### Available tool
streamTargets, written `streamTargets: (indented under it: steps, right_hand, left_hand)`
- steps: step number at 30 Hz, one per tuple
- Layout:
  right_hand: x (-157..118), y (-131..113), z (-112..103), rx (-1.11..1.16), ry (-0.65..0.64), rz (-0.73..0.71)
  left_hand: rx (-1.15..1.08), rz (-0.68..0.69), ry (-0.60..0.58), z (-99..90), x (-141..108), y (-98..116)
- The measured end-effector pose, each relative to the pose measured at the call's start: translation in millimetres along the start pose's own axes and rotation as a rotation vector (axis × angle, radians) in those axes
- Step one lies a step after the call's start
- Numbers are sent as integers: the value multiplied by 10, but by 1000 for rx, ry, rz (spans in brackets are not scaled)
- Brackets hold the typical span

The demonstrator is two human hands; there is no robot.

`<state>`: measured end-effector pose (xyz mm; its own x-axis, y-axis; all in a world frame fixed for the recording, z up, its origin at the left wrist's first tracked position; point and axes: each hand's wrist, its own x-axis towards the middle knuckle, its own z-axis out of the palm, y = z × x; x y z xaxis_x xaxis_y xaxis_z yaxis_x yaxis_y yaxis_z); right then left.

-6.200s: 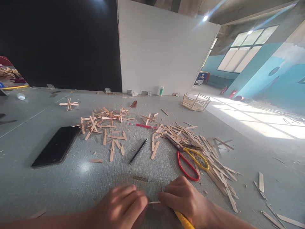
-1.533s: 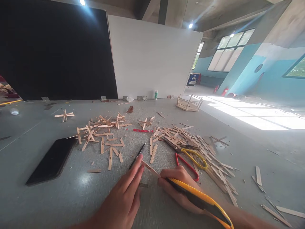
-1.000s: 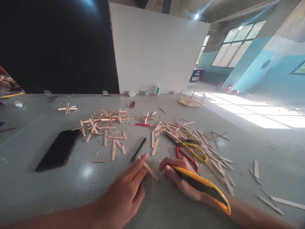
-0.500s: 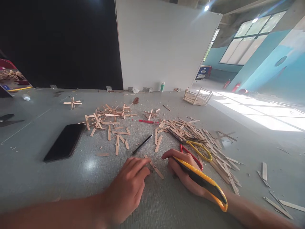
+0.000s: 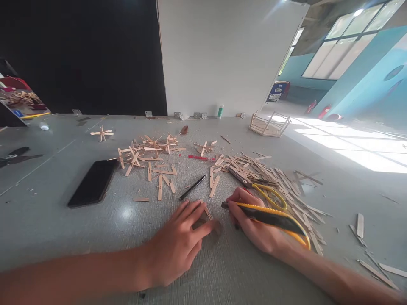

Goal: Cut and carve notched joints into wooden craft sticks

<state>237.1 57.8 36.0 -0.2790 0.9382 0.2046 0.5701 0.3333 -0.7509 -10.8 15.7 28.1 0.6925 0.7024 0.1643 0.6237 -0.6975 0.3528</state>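
My left hand [image 5: 182, 237] lies on the grey table with its fingers spread, its fingertips over a short wooden stick [image 5: 206, 210] that carries dark marks. The thumb reaches across the stick's near end, which is partly hidden. In my right hand [image 5: 251, 222] is a yellow and black utility knife [image 5: 270, 217], its front end pointing left toward the stick. Just beyond my left hand lies a black pen [image 5: 193, 187]. Yellow-handled pliers [image 5: 269, 195] rest past my right hand.
A phone [image 5: 93, 183] lies at the left. Loose wooden sticks [image 5: 286, 186] are heaped at the right, and joined stick pieces [image 5: 133, 159] stand at the left back. Farther off are a stick frame [image 5: 269, 125], a small green and white tube [image 5: 220, 111] and a red strip [image 5: 201, 157].
My left thumb has stretched out to the right over the stick. The knife has turned flatter, its front end now aimed left. The whole view has shifted slightly.
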Motion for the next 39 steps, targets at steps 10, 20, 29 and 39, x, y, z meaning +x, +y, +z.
streamTargets:
  steps: [10, 20, 29, 39]
  right_hand:
    - [82, -185, -34, -38, -56, -63]
    - [106, -116, -15, 54, -145, -37]
    - [161, -136, -12, 59, -195, -26]
    - [153, -149, -15, 34, -213, -26]
  left_hand:
    - [-19, 13, -86, -93, 44, 49]
    - [-12, 32, -34, -62, 57, 41]
    - [7, 48, -14, -37, 48, 31]
    - [53, 53, -19, -13, 65, 21]
